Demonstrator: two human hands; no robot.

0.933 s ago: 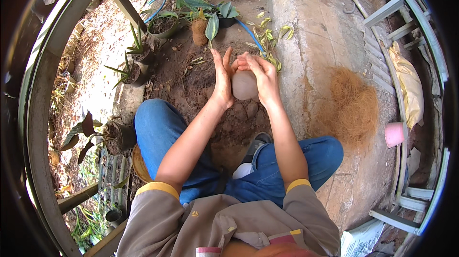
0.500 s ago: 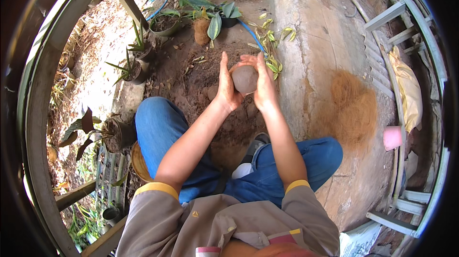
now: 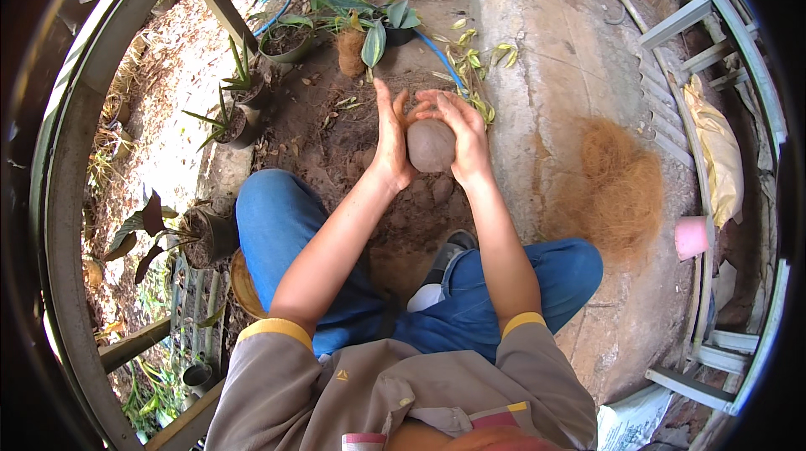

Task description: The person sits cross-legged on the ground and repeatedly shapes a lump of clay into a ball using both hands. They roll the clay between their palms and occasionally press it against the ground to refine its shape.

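Note:
A round, grey-brown ball of mud (image 3: 431,147) sits between my two hands, above a patch of dark loose soil (image 3: 336,136). My left hand (image 3: 391,138) presses its palm to the ball's left side, thumb stretched up and away. Around the ball's right and far side curves my right hand (image 3: 470,140), its fingers bent over the top. Both palms support the ball; its underside is hidden. Small lumps of soil lie below it, between my knees.
Brown coconut fibre (image 3: 621,186) is heaped on the concrete at right, near a pink pot (image 3: 691,238) and a yellowish sack (image 3: 714,149). Potted plants (image 3: 227,123) line the left. A blue hose (image 3: 441,56) runs behind a fibre-wrapped plant ball (image 3: 351,52).
My right hand has turned, its fingers curling farther over the ball. The left hand has shifted slightly left and its fingers show more. The ball stays between them, slightly lower.

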